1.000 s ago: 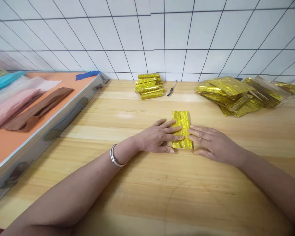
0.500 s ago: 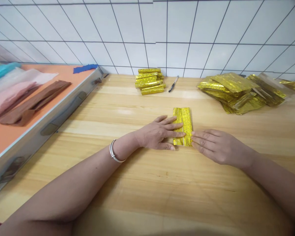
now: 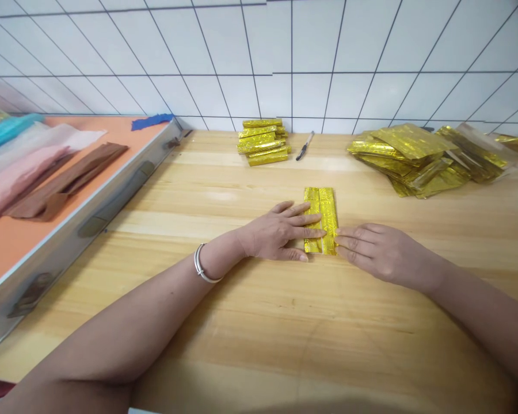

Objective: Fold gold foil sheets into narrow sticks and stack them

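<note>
A gold foil sheet (image 3: pixel 322 210), folded into a narrow strip with both long edges turned in, lies on the wooden table (image 3: pixel 259 322). My left hand (image 3: pixel 280 233) lies flat with its fingers stretched across the strip's near left half, pressing it down. My right hand (image 3: pixel 375 250) rests flat at the strip's near right edge, fingertips touching the foil. Neither hand grips anything.
A stack of folded gold strips (image 3: pixel 263 142) sits at the back by the tiled wall, a pen (image 3: pixel 304 146) beside it. A loose pile of flat gold sheets (image 3: pixel 427 158) lies at the back right. On the left stands an orange-topped metal tray (image 3: pixel 82 224) with brown and pink cloths.
My right hand has slid off the top of the strip to its right edge. The left hand stays pressed on the foil. The view has shifted slightly.
</note>
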Action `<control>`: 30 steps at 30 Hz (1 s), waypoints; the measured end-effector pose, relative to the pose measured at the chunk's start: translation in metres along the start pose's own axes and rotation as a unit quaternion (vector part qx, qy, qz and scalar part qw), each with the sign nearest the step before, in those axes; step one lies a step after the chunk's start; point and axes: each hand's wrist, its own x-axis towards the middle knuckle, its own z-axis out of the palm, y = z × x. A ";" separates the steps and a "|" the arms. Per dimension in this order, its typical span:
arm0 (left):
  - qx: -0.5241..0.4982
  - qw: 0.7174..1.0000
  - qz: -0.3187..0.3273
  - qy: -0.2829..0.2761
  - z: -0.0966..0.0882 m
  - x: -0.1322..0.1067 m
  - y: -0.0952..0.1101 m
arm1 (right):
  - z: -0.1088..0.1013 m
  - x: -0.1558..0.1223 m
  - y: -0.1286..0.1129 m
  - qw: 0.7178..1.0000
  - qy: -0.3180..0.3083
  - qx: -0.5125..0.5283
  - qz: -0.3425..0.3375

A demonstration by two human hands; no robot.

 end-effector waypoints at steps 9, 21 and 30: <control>-0.009 1.000 -0.002 0.004 -0.003 -0.006 0.013 | -0.003 -0.010 0.007 0.999 -0.002 -0.005 0.049; -0.018 1.000 -0.009 0.007 -0.003 -0.005 0.019 | 0.001 -0.005 0.007 0.997 0.019 0.000 0.078; -0.037 0.999 -0.005 0.017 -0.001 -0.005 0.014 | 0.010 -0.001 0.005 0.994 0.058 0.034 0.082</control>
